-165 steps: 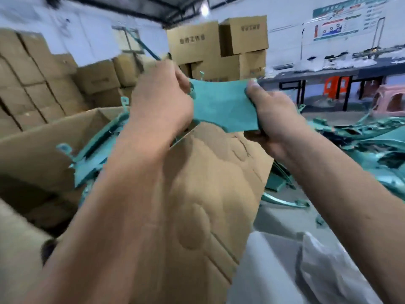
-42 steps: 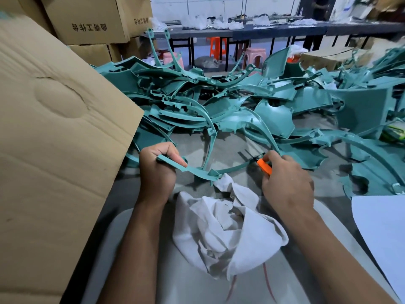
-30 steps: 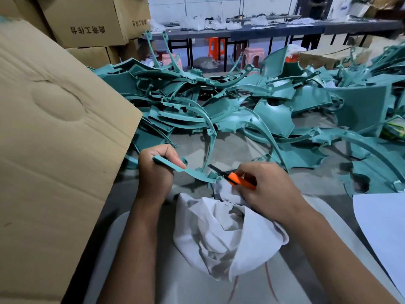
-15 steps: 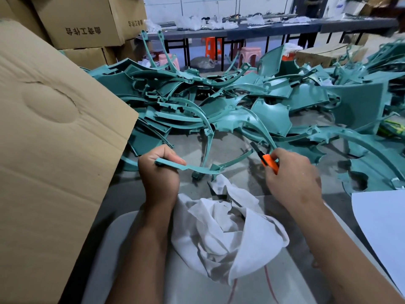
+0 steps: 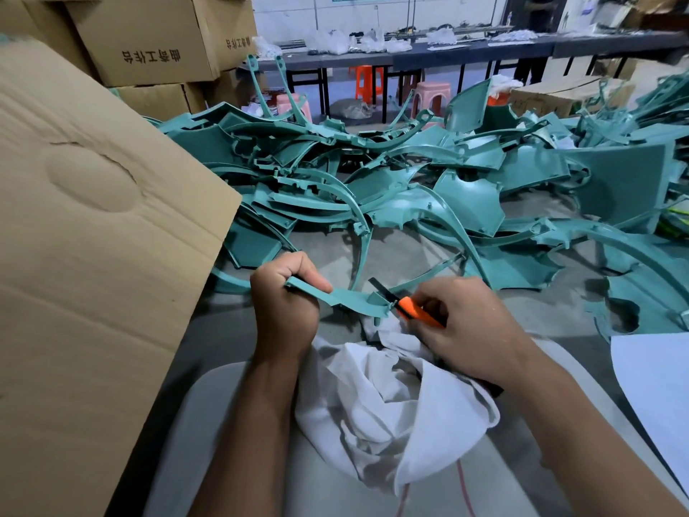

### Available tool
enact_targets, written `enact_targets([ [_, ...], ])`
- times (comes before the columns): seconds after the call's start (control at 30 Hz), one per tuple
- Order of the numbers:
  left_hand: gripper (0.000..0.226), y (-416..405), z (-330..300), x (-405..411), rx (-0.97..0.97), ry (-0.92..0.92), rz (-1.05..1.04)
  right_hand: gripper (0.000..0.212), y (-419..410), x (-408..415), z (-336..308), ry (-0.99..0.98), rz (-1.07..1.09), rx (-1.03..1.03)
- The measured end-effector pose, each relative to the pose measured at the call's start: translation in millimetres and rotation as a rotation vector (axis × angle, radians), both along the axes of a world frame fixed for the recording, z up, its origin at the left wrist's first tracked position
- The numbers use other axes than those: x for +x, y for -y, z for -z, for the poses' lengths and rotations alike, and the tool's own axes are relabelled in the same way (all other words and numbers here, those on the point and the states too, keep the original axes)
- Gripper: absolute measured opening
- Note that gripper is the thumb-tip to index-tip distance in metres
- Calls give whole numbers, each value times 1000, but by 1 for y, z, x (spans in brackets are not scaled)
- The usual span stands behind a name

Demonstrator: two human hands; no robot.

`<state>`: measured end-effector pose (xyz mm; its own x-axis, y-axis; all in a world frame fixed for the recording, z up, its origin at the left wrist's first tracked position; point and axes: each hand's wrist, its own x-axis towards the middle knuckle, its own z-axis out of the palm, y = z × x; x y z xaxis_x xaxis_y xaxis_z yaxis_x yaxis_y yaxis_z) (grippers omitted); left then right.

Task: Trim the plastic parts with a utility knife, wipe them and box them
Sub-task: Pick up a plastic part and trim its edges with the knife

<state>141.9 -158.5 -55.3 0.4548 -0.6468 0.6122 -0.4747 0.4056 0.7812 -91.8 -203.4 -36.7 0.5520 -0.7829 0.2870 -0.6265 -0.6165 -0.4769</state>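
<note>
Near the frame's centre, the left hand [image 5: 285, 307] clenched one end of a thin curved teal plastic strip [image 5: 345, 298]. The right hand [image 5: 471, 330] grasped an orange-handled utility knife [image 5: 408, 305], blade against the strip's other end, above a crumpled white cloth [image 5: 387, 408] on the grey worktop [image 5: 332, 263].

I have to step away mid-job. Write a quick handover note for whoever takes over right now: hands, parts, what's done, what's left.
Left hand grips one end of a teal strip part.
Right hand holds the orange utility knife, blade at the strip's right end.
White rag lies bunched just below the hands.
Untrimmed teal parts are piled on the table beyond; cardboard box flap stands at left.
Left: finish this trim, wipe, box, then work through the pile.
</note>
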Motion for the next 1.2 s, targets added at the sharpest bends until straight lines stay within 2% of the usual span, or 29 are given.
enact_targets([
  [0.07,40,-2,-2,0,6,-15,-4,6,2,-6,-4,54,-71,119],
  [0.17,35,-4,-4,1,15,-46,6,15,8,-16,-5,152,-128,313],
  [0.27,42,-3,-4,1,11,-67,21,17,12,-13,2,193,-32,191],
  [0.37,41,-3,-3,5,29,-80,49,11,9,-4,5,-35,-45,-6],
  [0.47,42,-3,-1,9,54,-82,63,13,12,-7,7,-61,-84,39],
  [0.6,44,-2,1,12,67,-80,79,30,20,-19,4,252,-153,361],
  [0.67,44,-2,2,13,70,-83,83,34,23,-22,4,391,-145,375],
  [0.7,45,-2,2,13,71,-85,83,34,23,-21,5,385,-139,308],
  [0.8,43,-2,2,12,85,-92,72,29,19,-16,6,176,-173,115],
  [1.0,42,-3,3,11,113,-95,75,31,25,-28,3,231,-268,294],
  [1.13,37,-2,3,8,131,-108,65,29,22,-21,6,208,-216,164],
  [1.2,39,-3,3,8,137,-98,58,30,23,-23,5,175,-232,189],
])
